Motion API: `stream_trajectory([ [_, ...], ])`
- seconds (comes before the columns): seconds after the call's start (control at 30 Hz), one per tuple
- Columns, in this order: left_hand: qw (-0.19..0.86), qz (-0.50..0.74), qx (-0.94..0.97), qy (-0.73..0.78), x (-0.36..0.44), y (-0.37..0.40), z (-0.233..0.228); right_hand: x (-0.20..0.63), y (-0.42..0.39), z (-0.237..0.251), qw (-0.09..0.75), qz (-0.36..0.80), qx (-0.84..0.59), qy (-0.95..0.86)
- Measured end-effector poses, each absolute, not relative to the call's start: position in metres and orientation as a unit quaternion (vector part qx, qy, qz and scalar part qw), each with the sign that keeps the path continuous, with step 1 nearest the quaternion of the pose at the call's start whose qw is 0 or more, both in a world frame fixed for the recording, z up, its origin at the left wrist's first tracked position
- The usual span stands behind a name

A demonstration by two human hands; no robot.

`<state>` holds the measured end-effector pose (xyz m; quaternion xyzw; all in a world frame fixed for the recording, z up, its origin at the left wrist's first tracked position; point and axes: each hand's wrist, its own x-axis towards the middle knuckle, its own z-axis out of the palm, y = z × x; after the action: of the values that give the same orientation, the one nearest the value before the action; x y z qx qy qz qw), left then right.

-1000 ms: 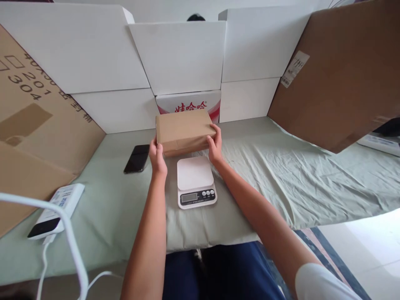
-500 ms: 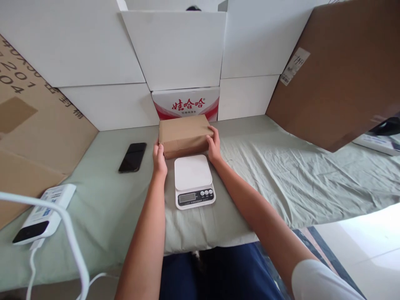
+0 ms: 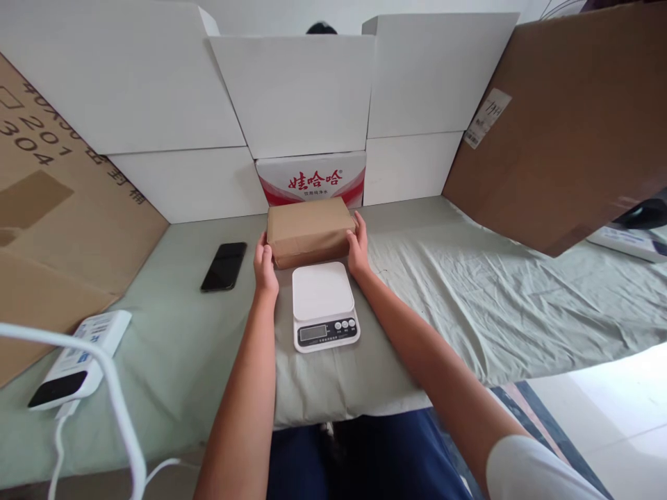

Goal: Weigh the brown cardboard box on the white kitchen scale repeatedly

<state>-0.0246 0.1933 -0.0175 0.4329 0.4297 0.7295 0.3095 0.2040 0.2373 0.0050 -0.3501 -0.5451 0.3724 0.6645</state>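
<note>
Person seated at the desk (image 3: 469, 292), which is draped in a pale green sheet, wrinkled on the right side.

Both hands are on a brown cardboard parcel (image 3: 310, 229). Left hand (image 3: 265, 267) presses flat against its left end, fingers curled on the near corner; right hand (image 3: 358, 246) clasps the right end, fingers wrapped up the side. A two-sided squeeze suits a box too wide for one hand.

The parcel sits just behind a white kitchen scale (image 3: 323, 305), whose platform is bare and whose display and buttons face the sitter, readable from the chair. Whether the parcel rests on the sheet or is lifted slightly I cannot tell; its near edge looks close to the scale's back edge.

Directly behind the parcel: a white carton with red lettering (image 3: 311, 179), part of a wall of white boxes (image 3: 292, 90). Large brown cardboard sheets lean in at either side.

A black phone (image 3: 224, 265) lies face up, left of the parcel and apart from it. Near left: a white power bank (image 3: 78, 361), cable trailing off the edge.
</note>
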Motion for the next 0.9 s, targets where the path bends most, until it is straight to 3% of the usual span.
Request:
stream_trajectory([
  [0.9,0.297,0.728,0.458,0.414,-0.021,0.190,-0.009,0.205,0.225,0.013,0.644,0.339,-0.352,-0.589],
])
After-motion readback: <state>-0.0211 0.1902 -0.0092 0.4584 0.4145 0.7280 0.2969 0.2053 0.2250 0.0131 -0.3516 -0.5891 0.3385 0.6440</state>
